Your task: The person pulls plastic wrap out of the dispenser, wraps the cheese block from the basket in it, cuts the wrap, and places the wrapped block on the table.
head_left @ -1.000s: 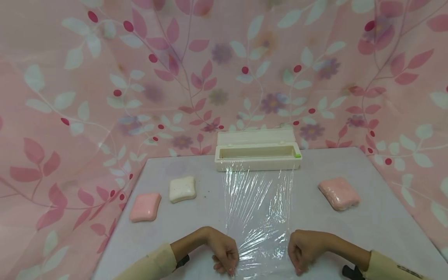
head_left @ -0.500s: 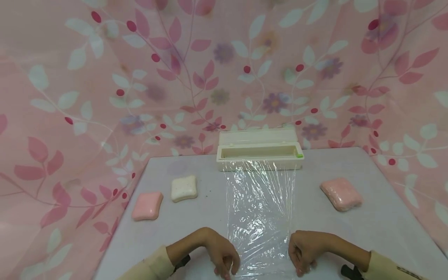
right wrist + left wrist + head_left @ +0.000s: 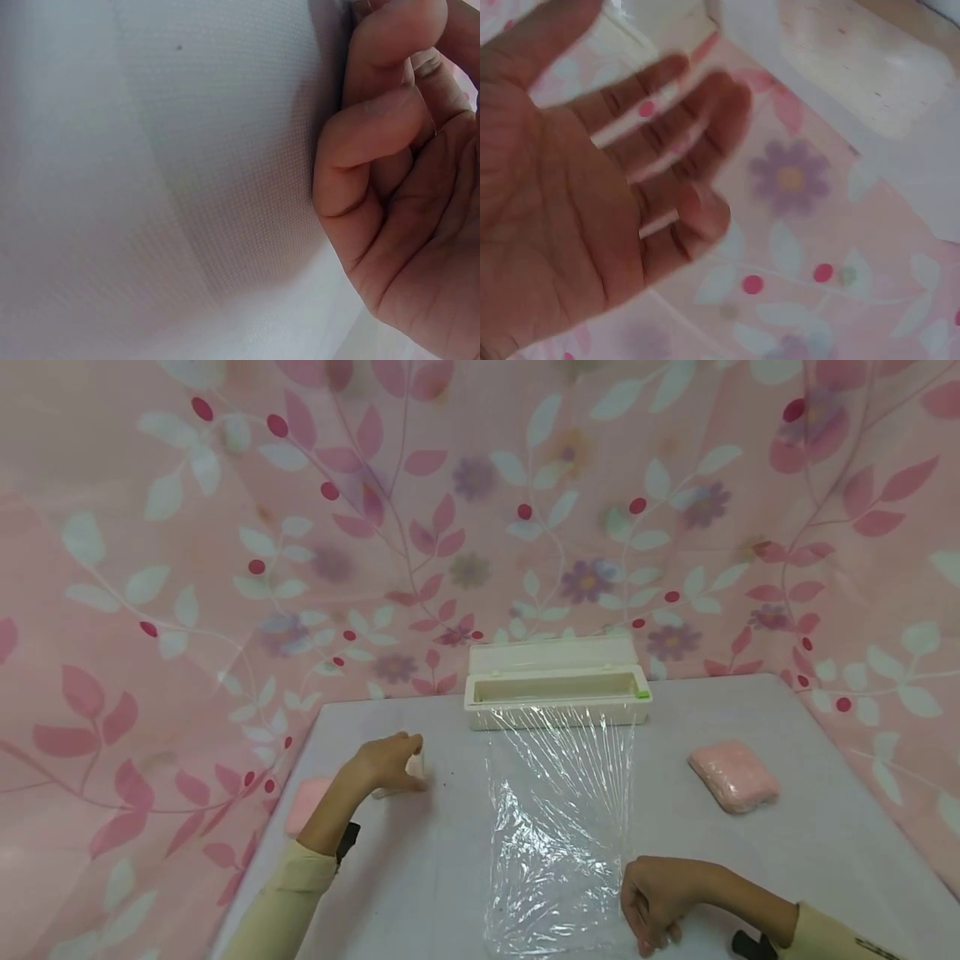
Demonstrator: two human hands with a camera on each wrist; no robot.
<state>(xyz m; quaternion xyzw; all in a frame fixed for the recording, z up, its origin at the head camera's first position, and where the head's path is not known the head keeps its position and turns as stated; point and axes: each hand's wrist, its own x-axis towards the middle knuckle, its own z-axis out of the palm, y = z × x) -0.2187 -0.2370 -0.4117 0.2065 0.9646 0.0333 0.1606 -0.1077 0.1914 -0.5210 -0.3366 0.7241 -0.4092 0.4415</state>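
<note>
A sheet of cling film (image 3: pixel 558 827) runs from the cream dispenser box (image 3: pixel 555 689) toward me across the table (image 3: pixel 757 860). My right hand (image 3: pixel 648 910) sits at the film's near right corner with fingers curled, pinching its edge; the right wrist view shows those curled fingers (image 3: pixel 375 150) against the table cloth (image 3: pixel 150 187). My left hand (image 3: pixel 390 760) is stretched out over the white soap bar (image 3: pixel 415 767) and hides most of it. In the left wrist view the left hand (image 3: pixel 630 187) is blurred, its palm and fingers spread, with the white soap bar (image 3: pixel 855 67) just beyond the fingertips.
A bare pink soap bar (image 3: pixel 300 806) lies at the table's left edge, partly behind my left forearm. A pink bar wrapped in film (image 3: pixel 733 775) lies at the right. A pink floral curtain (image 3: pixel 480 527) surrounds the table on three sides.
My left hand let go of the film's near left corner and reached forward and left onto the white soap. The film's loose side has crumpled. The right hand stayed put.
</note>
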